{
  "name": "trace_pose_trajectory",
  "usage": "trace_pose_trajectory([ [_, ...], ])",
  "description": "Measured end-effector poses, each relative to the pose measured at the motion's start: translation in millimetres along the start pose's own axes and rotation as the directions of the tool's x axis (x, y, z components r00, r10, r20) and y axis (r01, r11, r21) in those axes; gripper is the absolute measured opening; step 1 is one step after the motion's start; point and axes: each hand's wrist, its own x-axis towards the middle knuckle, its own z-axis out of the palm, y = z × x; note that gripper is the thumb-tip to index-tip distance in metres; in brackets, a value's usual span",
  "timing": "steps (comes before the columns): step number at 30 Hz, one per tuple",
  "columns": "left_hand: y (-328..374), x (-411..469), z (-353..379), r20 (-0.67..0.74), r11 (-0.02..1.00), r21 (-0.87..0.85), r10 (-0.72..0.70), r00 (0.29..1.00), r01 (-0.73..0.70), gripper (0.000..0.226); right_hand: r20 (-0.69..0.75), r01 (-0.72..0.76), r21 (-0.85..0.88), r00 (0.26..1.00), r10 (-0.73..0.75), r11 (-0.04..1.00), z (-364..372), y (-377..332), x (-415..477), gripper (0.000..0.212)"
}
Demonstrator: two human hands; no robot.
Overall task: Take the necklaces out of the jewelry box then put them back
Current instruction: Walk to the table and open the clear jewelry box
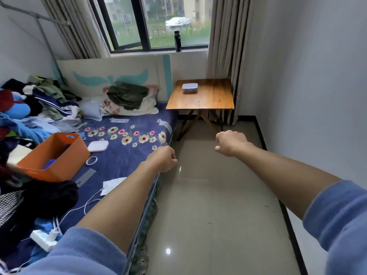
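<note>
The jewelry box (pixel 190 88) is sitting lid-on at about 12 o'clock on the wooden folding table (pixel 200 100), well apart from both hands. Left hand (pixel 163 159) is curling into a loose fist over the bed (pixel 123 155) edge, right hand (pixel 231 143) is clenching empty above the floor (pixel 214 205).
</note>
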Motion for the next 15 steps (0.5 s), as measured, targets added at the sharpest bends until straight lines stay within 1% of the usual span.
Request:
trace_pose_trajectory([
  [3,-21,66,-13,0.007,0.999,-0.024,-0.026,1.000,0.026,0.012,0.002,0.025,0.002,1.000,-0.025,1.000,3,-7,70,0.026],
  [5,-32,113,-20,0.000,0.999,-0.026,-0.019,1.000,0.019,0.018,-0.001,0.026,0.003,1.000,-0.026,1.000,7,-10,117,0.026],
  [7,-41,159,-26,0.003,1.000,-0.017,-0.013,1.000,0.013,0.023,0.006,0.008,0.009,1.000,-0.008,1.000,13,-11,163,0.028],
  [11,-59,248,-52,0.039,1.000,0.014,-0.005,0.999,0.004,0.016,0.041,-0.046,0.022,0.998,0.045,0.999,15,-16,248,0.029],
  [15,-62,333,-84,0.035,0.999,0.023,0.023,0.999,-0.024,0.028,0.029,-0.077,0.056,0.997,0.076,0.995,6,-13,325,0.028],
])
